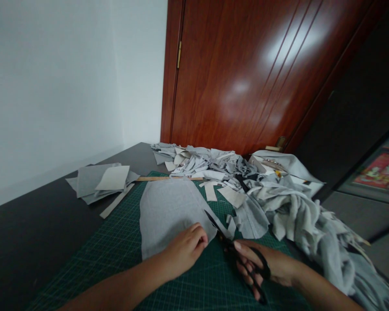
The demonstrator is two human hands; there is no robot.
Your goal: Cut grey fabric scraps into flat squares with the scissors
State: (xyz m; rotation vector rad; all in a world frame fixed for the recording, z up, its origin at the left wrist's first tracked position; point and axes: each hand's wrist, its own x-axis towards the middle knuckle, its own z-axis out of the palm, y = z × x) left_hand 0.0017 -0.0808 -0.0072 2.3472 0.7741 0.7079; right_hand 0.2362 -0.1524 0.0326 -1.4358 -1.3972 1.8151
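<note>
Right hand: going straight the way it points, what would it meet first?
Likely the grey fabric piece: the black scissors in the right hand point at its right edge, though depth is unclear.

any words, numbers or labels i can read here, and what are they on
No text is readable.
cutting mat: grid lines only; any numbers are too small to read.
wooden ruler: markings too blurred.
red picture: print blurred, unreadable.
scissors: no marking shows.

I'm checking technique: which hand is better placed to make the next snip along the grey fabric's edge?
Right. The right hand has its fingers through the scissors, whose blades lie at the fabric's right edge. The left hand rests on the fabric, probably better suited to pinning it flat.
</note>
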